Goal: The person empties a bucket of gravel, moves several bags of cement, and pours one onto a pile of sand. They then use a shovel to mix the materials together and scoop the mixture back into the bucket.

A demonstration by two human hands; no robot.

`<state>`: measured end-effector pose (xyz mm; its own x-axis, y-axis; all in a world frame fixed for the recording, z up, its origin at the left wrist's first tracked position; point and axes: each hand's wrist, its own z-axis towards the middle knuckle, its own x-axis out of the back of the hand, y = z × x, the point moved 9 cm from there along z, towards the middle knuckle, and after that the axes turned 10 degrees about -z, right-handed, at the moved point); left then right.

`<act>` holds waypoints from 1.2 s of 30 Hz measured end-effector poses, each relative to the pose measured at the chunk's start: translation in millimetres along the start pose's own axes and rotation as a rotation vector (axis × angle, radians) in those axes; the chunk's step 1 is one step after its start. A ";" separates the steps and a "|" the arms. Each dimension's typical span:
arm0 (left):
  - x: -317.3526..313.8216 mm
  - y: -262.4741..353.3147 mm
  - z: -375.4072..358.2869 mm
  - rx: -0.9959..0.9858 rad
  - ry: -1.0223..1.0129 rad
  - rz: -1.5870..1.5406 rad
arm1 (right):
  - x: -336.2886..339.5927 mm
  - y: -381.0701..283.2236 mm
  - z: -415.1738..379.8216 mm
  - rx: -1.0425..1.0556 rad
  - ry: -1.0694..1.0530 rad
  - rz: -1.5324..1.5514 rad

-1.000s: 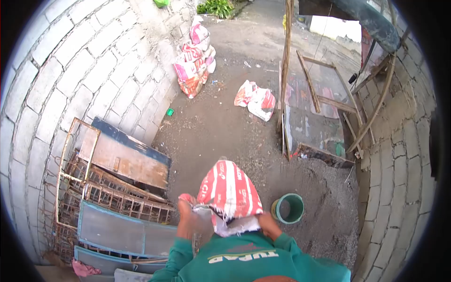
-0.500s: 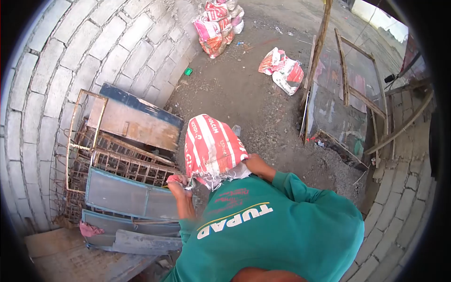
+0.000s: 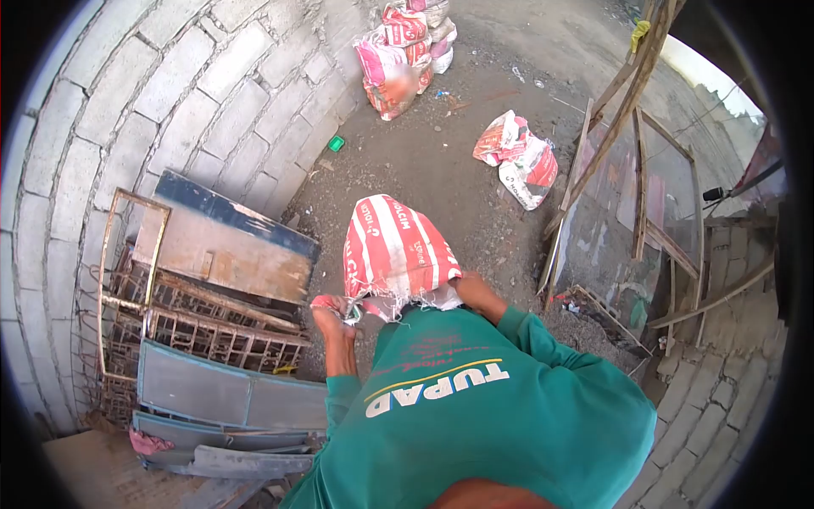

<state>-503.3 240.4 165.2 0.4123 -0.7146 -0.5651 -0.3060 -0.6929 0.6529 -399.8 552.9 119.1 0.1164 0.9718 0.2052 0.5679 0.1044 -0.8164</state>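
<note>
A red and white sack (image 3: 398, 246) hangs in front of the green shirt, its frayed open edge toward the body. My left hand (image 3: 333, 316) is closed on the sack's left corner, with some cloth bunched in the fingers. On the other side, my right hand (image 3: 475, 293) grips the right edge of the same sack; its fingertips are partly hidden behind the material. What the sack contains cannot be seen.
Stacked sacks (image 3: 397, 72) stand by the block wall (image 3: 170, 102). Two more sacks (image 3: 519, 161) lie on the gravel ground. Old panels (image 3: 229, 242) and rusty metal grilles (image 3: 225, 327) lean at the left. Wooden poles (image 3: 615, 127) and a framed sheet (image 3: 623, 195) stand at the right.
The view has shifted slightly, so the surroundings appear moved. The held sack sits a little farther right in the view; both hands keep their hold on it.
</note>
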 end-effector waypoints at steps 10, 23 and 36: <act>-135.0 -57.4 141.4 0.174 -0.083 0.099 | 66.0 -16.5 137.6 0.190 0.121 -0.565; -337.7 -134.2 255.2 0.112 -0.194 0.084 | 211.2 -110.8 329.4 0.330 0.084 -0.693; -485.9 -237.3 434.9 0.129 -0.086 0.054 | 338.5 -113.9 541.9 0.143 0.120 -0.500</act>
<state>-1004.3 710.2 65.5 0.3192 -0.7532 -0.5752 -0.4357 -0.6556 0.6167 -866.7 984.6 -10.9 -0.0428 0.7655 0.6420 0.4624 0.5848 -0.6665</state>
